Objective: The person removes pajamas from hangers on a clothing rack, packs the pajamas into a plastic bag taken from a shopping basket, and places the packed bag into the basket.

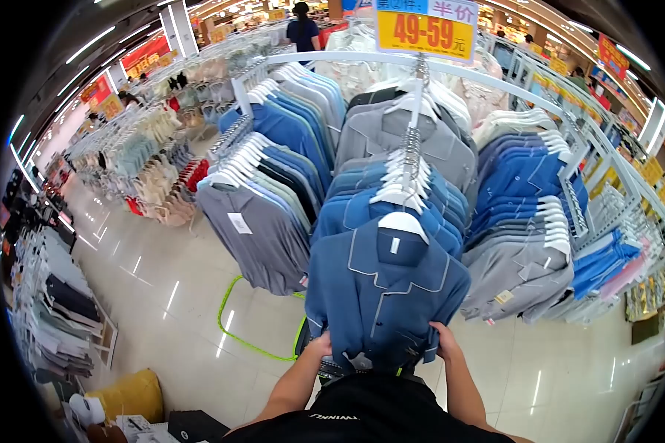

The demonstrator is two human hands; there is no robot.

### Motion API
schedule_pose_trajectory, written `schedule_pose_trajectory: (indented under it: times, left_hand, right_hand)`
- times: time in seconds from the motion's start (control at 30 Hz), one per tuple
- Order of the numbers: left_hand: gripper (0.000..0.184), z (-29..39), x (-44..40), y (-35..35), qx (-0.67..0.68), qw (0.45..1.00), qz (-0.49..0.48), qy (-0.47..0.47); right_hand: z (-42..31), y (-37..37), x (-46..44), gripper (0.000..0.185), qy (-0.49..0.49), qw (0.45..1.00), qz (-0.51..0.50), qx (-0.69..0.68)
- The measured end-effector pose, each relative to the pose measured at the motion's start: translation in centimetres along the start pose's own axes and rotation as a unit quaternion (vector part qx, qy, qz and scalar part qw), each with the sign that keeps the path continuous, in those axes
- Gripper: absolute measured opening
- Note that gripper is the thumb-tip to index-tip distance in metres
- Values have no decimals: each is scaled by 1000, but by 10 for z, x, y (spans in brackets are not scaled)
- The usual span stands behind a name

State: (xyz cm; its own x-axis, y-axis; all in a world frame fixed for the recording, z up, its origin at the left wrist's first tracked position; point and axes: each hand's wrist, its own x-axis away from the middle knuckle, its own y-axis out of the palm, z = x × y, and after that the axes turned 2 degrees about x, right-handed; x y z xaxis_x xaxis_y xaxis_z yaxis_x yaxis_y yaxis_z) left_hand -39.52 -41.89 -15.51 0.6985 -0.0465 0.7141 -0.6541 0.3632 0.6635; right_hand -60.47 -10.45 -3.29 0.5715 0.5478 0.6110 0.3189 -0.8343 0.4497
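Note:
A dark blue shirt with white piping (347, 295) hangs on a white hanger (403, 224) at the front of the middle rack row. My left hand (322, 345) is closed on the shirt's edge at the lower left. On the lower right side, my right hand (443, 341) pinches the fabric by the sleeve. Right behind are more blue shirts (340, 210) on hangers. A grey shirt with a white tag (236, 229) hangs to the left, and grey piped shirts (517, 273) hang to the right.
A white metal rack (318, 56) carries a price sign (426, 29). A bright green cord (255, 341) loops above the floor at left. A yellow bag-like object (137, 395) lies lower left. Racks of small garments (140, 148) stand left. A person (302, 31) stands at the back.

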Motion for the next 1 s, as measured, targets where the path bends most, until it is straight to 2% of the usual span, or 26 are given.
schedule_pose_trajectory:
  times: [0.07, 0.13, 0.23, 0.3, 0.43, 0.5, 0.8, 0.93, 1.0]
  left_hand:
    - [42, 0, -7, -6, -178, 983, -38, -38]
    - [42, -3, -6, 3, -182, 981, -57, -17]
    - [42, -5, -1, 24, -202, 971, -116, 45]
    - [42, -6, 4, 35, -217, 960, -154, 89]
    - [44, -17, 6, 49, -110, 981, -155, 37]
    - [54, -12, 17, 49, -60, 992, -108, 12]
    - [63, 5, 67, 49, -15, 992, -56, 111]
    - [67, 3, 74, 30, 12, 988, -76, 131]
    - [65, 0, 72, 23, -42, 989, -63, 130]
  right_hand:
    - [-5, -2, -1, 51, 23, 1000, -9, -16]
    - [-10, -4, 4, 53, 31, 999, -9, -22]
    - [-5, -11, 9, 55, -66, 985, -59, -150]
    - [10, -12, 0, 55, -53, 981, -80, -168]
    - [42, -16, -29, 56, 1, 981, -103, -166]
    - [48, -18, -37, 56, 21, 982, -109, -152]
    - [57, -59, -37, 57, 86, 984, -128, -85]
    - [65, -78, -29, 58, 101, 984, -129, -68]
    - [66, -84, -29, 58, 103, 984, -127, -65]
